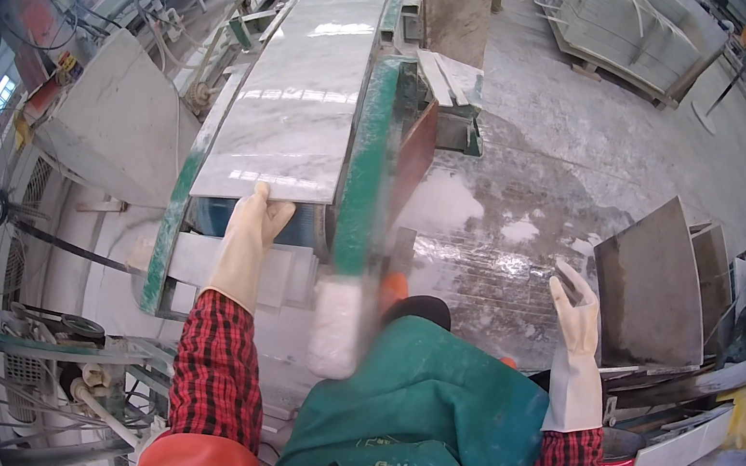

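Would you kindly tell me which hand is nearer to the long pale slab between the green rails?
Left. The left hand is at the near edge of the slab, touching it; the right hand is apart, off to its right.

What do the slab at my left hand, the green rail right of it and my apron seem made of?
Slab: probably polished marble or similar stone; gray veining and bright reflections show.
Green rail: likely painted metal, its coating scuffed.
Apron: perhaps rubber or coated fabric, mostly matt, draping in soft folds.
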`<state>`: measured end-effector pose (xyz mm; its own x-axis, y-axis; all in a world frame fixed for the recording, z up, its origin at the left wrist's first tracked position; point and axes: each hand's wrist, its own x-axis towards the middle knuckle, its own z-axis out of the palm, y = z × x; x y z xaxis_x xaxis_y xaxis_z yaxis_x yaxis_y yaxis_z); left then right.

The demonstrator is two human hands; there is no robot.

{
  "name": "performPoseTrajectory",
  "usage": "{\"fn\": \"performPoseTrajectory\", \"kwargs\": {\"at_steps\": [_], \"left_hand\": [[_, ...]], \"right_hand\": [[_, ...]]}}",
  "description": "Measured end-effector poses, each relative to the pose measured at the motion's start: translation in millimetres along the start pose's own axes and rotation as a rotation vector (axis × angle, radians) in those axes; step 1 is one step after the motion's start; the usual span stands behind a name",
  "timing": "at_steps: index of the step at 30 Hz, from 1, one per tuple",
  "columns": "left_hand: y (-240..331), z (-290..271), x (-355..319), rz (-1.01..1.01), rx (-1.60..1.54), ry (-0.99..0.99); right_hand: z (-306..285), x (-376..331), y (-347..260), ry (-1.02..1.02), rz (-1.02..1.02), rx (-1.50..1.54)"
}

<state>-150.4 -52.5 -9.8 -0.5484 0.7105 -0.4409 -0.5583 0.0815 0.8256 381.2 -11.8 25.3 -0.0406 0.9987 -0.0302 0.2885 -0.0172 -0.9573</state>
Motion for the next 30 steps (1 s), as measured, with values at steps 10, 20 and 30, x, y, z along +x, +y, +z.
{"fn": "performPoseTrajectory", "kwargs": {"at_steps": [10,20,30], "left_hand": [[25.2,17.6,-11.1,-0.094,0.342,0.290],[12.1,-1.2,8.9,-0.107,0.144,0.161],[16.5,-31.5,-2.2,-0.202,0.098,0.094]], "right_hand": [[7.4,2.4,0.2,-0.080,0.015,-0.065],[-0.8,6.3,11.8,-0.008,-0.002,-0.128],[-192.8,-100.7,8.5,0.685,0.007,-0.932]]}}
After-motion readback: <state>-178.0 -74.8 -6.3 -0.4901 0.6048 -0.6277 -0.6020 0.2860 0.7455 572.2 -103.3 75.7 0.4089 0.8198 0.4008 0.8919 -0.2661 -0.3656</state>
